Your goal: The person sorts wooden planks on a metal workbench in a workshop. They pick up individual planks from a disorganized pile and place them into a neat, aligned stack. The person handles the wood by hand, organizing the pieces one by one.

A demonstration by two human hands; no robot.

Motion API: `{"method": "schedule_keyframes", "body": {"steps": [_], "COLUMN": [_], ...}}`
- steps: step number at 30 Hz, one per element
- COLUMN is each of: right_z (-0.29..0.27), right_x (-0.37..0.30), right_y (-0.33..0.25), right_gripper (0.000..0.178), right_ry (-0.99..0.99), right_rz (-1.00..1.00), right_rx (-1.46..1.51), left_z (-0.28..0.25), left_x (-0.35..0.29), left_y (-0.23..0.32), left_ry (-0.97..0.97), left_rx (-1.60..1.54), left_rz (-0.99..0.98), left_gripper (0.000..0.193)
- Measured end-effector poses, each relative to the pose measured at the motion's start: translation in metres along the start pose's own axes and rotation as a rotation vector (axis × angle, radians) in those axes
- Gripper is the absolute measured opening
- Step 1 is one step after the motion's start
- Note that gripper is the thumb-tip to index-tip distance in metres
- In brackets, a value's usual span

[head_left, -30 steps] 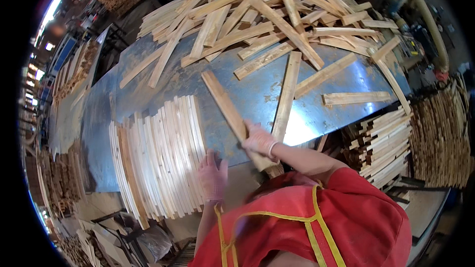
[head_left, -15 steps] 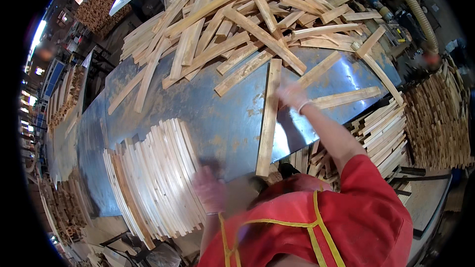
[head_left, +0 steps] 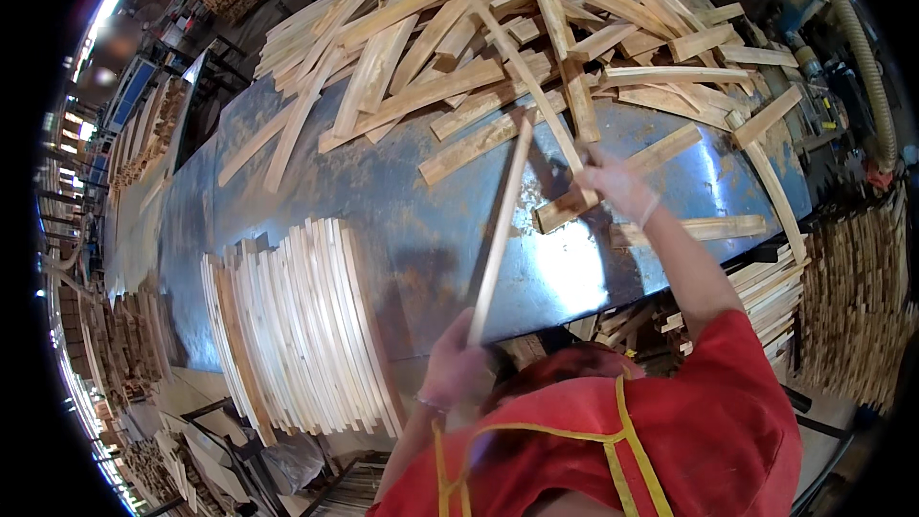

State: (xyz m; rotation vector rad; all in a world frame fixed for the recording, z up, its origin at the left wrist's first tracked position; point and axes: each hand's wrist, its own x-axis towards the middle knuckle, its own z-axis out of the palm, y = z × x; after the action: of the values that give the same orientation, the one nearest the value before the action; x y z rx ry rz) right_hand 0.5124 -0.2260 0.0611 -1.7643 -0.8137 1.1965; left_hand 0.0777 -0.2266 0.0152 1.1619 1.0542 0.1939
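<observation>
The left hand (head_left: 458, 364) is closed around the near end of a long thin wooden slat (head_left: 501, 230), fingers wrapped over it at the near edge of the metal table (head_left: 402, 230). The slat is pale, narrow and straight, running away from the person toward the far side, its far end close to the loose pile of boards (head_left: 498, 48). The right hand (head_left: 617, 187) reaches out to the right and far side, fingers curled onto a short, thicker brown board (head_left: 613, 182) that lies slanted on the table; how tightly they grip I cannot tell. To the left of the slat, a neat row of pale slats (head_left: 297, 325) stands packed side by side at the near edge. More stacked wood (head_left: 852, 287) sits at the far right
</observation>
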Motion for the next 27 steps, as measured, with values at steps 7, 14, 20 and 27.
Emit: {"method": "schedule_keyframes", "body": {"steps": [7,14,20,27], "right_z": [0.169,0.249,0.345,0.449], "right_x": [-0.127,-0.108,-0.104,-0.120], "right_y": [0.067,0.073,0.074,0.080], "right_gripper": [0.088,0.071,0.066,0.064], "right_ry": [-0.440,-0.392,-0.071,-0.335], "right_rz": [0.013,0.236,0.112,-0.178], "right_rx": [0.208,0.409,-0.081,-0.432], "left_z": [0.012,-0.023,-0.076,-0.089], "left_x": [-0.025,-0.062,-0.091,-0.106], "left_y": [-0.007,-0.071,-0.087,-0.085], "left_ry": [-0.034,-0.069,0.294,0.705], "left_rx": [-0.337,-0.366,0.534,1.138], "left_rz": [-0.029,-0.034,0.057,0.486], "left_gripper": [0.090,0.082,0.071,0.093]}}
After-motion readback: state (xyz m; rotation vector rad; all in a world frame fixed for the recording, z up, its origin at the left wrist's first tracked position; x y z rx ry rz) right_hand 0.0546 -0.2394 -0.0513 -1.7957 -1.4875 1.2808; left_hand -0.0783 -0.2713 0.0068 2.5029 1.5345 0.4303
